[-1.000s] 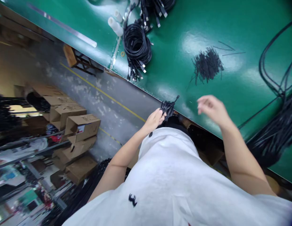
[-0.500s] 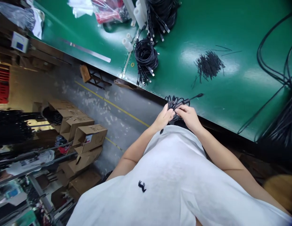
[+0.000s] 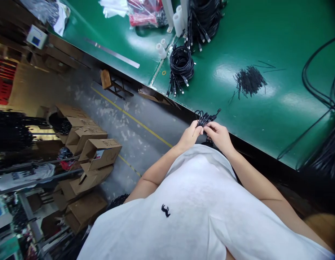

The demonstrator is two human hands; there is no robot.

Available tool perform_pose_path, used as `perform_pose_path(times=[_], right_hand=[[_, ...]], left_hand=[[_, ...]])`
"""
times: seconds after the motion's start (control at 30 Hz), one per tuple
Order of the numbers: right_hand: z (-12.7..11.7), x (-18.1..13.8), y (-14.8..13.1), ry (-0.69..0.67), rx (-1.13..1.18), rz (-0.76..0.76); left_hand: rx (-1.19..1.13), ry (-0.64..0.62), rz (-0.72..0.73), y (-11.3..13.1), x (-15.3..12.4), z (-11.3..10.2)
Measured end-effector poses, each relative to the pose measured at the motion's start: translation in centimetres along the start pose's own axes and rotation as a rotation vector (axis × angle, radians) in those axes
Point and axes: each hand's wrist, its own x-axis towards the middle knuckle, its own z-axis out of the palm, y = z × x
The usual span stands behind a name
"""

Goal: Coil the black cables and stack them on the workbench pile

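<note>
Both my hands meet at the near edge of the green table (image 3: 264, 119). My left hand (image 3: 189, 136) is closed around a small coiled black cable (image 3: 204, 117). My right hand (image 3: 219, 134) pinches the same coil from the other side, and a connector end sticks out toward the table. A heap of short black ties (image 3: 248, 81) lies on the table beyond my hands. A tied bundle of black cables (image 3: 180, 66) rests further left on the table.
White plastic spools (image 3: 161, 50) and a larger cable pile (image 3: 203, 20) sit at the table's far side. Loose black cables (image 3: 321, 119) run along the right. Cardboard boxes (image 3: 94, 151) and a wooden stool (image 3: 110, 83) stand on the floor to the left.
My right hand came in from above the table and closed on the coil that my left hand held. The coil is now held tighter, with less cable sticking out.
</note>
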Motion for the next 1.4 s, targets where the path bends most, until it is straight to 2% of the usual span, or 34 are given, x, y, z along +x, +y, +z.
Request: perform_pose_path(times=[0.1,0.2,0.33,0.53,0.67,0.83,0.93,1.03,1.1,1.2,1.3,1.4], right_hand=[[-0.6,-0.3,-0.3,-0.041,-0.439,-0.248],[-1.4,0.2,-0.9,-0.134,-0.848,-0.548],[-2.4,1.5,-2.2,-0.317,-0.946,-0.912],[-3.4,2.5,-3.3,-0.499,-1.214,-1.175],[-3.9,2.8,-3.6,-0.527,-1.233,-1.268],[-3.9,3.0,-4.2,-0.494,-1.392,-1.294],[-3.6,2.7,-4.3,-0.481,-1.399,-1.246],[-3.1,2.6,-4.1,-0.512,-1.440,-1.162],[-2.9,3.1,-4.0,-0.532,-1.477,-1.062],[-2.7,4.4,-4.0,-0.572,-1.467,-0.833],[-2.3,5.5,-4.4,-0.600,-1.433,-0.598],[-1.9,6.0,-4.6,-0.597,-1.422,-0.435]], left_hand=[[0.151,0.014,0.015,-0.3,-0.2,-0.3],[0.202,0.001,0.050,-0.7,-0.2,-0.3],[0.167,-0.050,0.046,-0.6,0.0,-0.5],[-0.136,-0.273,-0.143,-0.8,0.6,-1.2],[-0.249,-0.313,-0.230,-1.1,1.0,-1.1],[-0.274,-0.308,-0.253,-1.2,1.6,-1.0],[-0.242,-0.312,-0.249,-1.4,1.8,-0.5],[-0.126,-0.229,-0.229,-1.8,2.0,0.5],[-0.155,-0.155,-0.197,-2.1,2.3,1.0],[-0.362,-0.088,-0.156,-2.4,3.2,1.4],[-0.430,-0.126,-0.103,-2.8,4.5,1.3],[-0.335,-0.197,-0.050,-3.3,5.8,1.1]])
